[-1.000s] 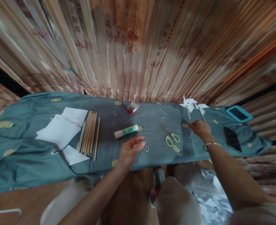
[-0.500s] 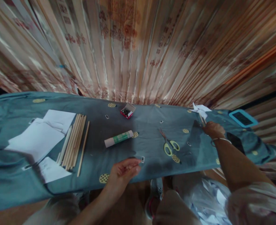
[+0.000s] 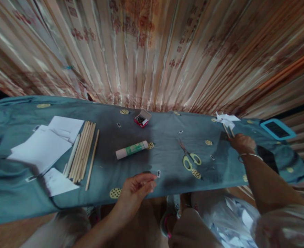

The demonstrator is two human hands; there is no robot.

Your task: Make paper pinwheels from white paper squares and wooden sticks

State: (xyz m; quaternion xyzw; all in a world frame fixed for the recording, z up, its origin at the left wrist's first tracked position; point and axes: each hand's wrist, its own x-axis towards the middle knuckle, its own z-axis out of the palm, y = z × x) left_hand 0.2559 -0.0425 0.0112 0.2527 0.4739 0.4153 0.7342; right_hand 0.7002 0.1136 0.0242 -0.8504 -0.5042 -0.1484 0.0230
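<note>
My right hand (image 3: 242,143) reaches to the far right of the table and is closed around the wooden stick of a white paper pinwheel (image 3: 225,121). Two thin sticks (image 3: 231,131) show between that hand and the paper blades, which lie at the back of the cloth. Near the front edge, my left hand (image 3: 139,186) hovers with curled fingers, thumb and forefinger apart, and nothing between them. Closest to it are a glue stick (image 3: 131,150) and scissors (image 3: 190,158) with yellow-green handles.
White paper sheets (image 3: 42,148) and a bundle of wooden sticks (image 3: 83,151) lie at left, one loose stick (image 3: 92,160) beside them. A small open box (image 3: 142,119) holds dark pins or tacks. A blue-framed tablet (image 3: 278,129) lies at right. A plastic bag with paper scraps (image 3: 231,217) is below.
My right hand and the pinwheel appear slightly farther right, but the whole view has shifted a little too. My left hand keeps nearly the same pose.
</note>
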